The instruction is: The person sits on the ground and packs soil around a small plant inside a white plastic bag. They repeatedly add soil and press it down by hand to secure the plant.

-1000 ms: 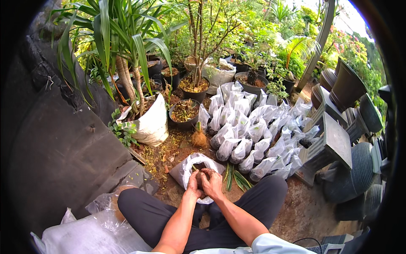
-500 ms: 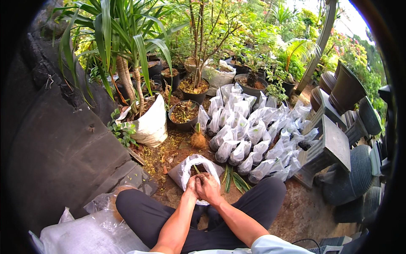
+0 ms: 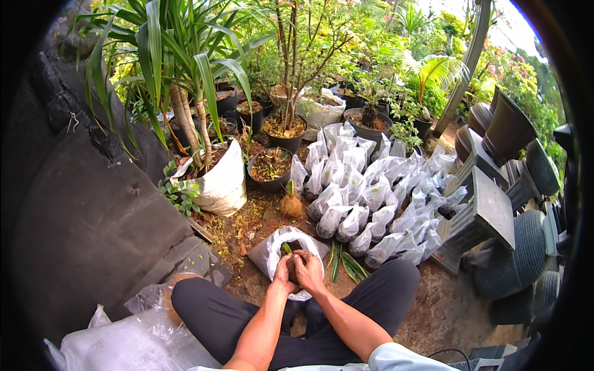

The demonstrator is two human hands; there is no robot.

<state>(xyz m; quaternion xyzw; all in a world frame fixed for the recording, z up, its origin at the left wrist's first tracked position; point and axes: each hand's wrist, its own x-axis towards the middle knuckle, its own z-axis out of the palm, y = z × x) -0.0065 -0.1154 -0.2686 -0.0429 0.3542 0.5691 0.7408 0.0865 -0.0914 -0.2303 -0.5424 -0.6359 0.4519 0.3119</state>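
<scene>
Between my thighs on the ground stands a white plastic bag (image 3: 263, 252), its mouth folded wide. Both hands are over its mouth, close together and soiled. My left hand (image 3: 284, 274) and my right hand (image 3: 309, 270) curl inward from either side around a dark clump of soil (image 3: 294, 272). A short green leaf piece (image 3: 286, 248) sticks up just beyond the fingertips; whether it is rooted in the clump cannot be seen. The inside of the bag is mostly hidden by my hands.
Cut green leaves (image 3: 352, 266) lie right of the bag. Beyond are many tied-up clear plastic bags (image 3: 352, 222), a fibrous root ball (image 3: 291, 205) and potted plants (image 3: 270, 170). Stacked planters (image 3: 476, 210) crowd the right; a white sack (image 3: 117, 346) lies at lower left.
My hands have parted slightly and shifted over the bag mouth, showing the dark soil between them. The green leaf piece now stands more upright.
</scene>
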